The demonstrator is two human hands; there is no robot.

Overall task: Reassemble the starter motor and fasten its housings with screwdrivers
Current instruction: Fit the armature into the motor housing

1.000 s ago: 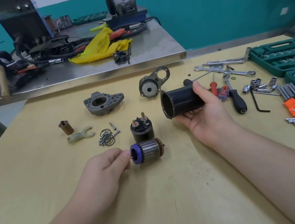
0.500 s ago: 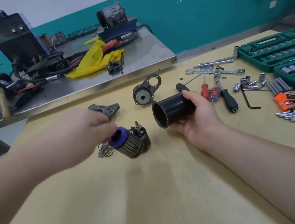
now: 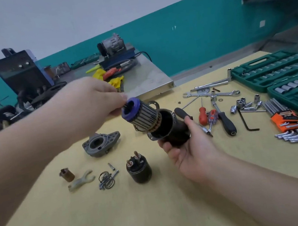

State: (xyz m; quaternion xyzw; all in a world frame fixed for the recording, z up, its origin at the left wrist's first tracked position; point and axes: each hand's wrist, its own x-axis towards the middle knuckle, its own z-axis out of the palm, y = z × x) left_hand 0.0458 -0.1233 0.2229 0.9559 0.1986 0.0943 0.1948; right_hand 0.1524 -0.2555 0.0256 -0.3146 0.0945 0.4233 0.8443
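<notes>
Left hand (image 3: 91,105) pinched the ribbed steel armature's (image 3: 142,117) blue-capped end, right hand (image 3: 187,145) wrapped the rigid black cylindrical housing (image 3: 171,129); armature likely heavy.

The left hand (image 3: 90,103) is reaching in from the left, raised, fingers curled and pinching at the fingertips. The right hand (image 3: 192,151) is lying palm up, lower and to its right, fingers and thumb wrapping upward in a grip.

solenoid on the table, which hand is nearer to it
Right. The right hand holding the black housing is just right of the solenoid; the left hand, pinching the armature, is higher, farther back.
</notes>
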